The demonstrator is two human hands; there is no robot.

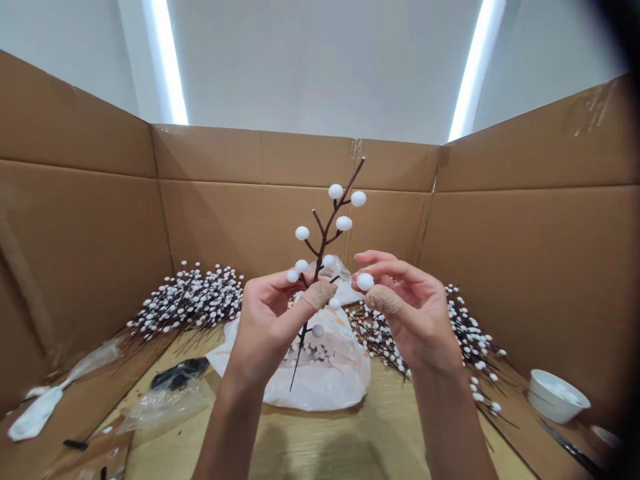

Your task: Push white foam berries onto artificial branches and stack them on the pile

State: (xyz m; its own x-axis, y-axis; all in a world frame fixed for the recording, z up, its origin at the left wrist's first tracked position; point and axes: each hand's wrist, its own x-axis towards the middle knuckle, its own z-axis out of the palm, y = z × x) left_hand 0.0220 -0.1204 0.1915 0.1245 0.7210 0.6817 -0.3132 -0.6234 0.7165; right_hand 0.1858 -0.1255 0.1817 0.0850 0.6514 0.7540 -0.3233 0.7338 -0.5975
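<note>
- Head view: the white plastic bag (320, 393) sits on the pale yellowish tabletop (395, 437), its mouth facing the person and many small white balls (320, 353) showing inside.
- Above the bag, the left hand (270, 310) has its grip closed around a dark brown artificial branch (323, 250), pinching the stem between thumb and fingers. The branch slants, its upper end leaning right; white balls cap many twigs, while the top tip and a few others are bare.
- Above and right of the bag, the right hand (423, 317) pinches one loose, round white ball (365, 282) between thumb and fingers, near the branch but apart from it. Tan wrapping covers both thumbs.
- Left of the bag lies a dense pile of white-balled dark stems (187, 303); nearer on that side are a crumpled clear plastic bag (167, 403) and a black bundle (180, 373).
- Right of the bag, partly behind the right hand, spreads a second heap of white-balled stems (463, 327).
- Well right of the bag stand a round white bowl (543, 397) with white contents and, just nearer, a dark-handled metal tool (565, 443).
- Behind the bag rises a brown cardboard wall (285, 217).
</note>
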